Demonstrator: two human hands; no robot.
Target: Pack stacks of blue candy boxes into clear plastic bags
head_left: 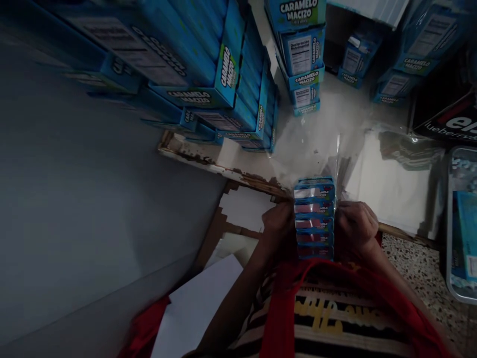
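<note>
A stack of several small blue candy boxes [314,216] with clear windows stands at the table's near edge, close to my chest. My left hand [278,220] is closed against the stack's left side. My right hand [356,224] is closed against its right side, so both hands clamp the stack between them. A sheet of clear plastic wrap [387,169] lies on the white table just beyond and right of the stack, touching its far end.
Tall piles of blue "Caramelo Macizo" cartons [208,74] stand at the back left, more cartons [303,54] at the back centre and back right. A metal tray [462,223] with a blue box sits at the right edge. White cardboard pieces [246,206] lie lower left.
</note>
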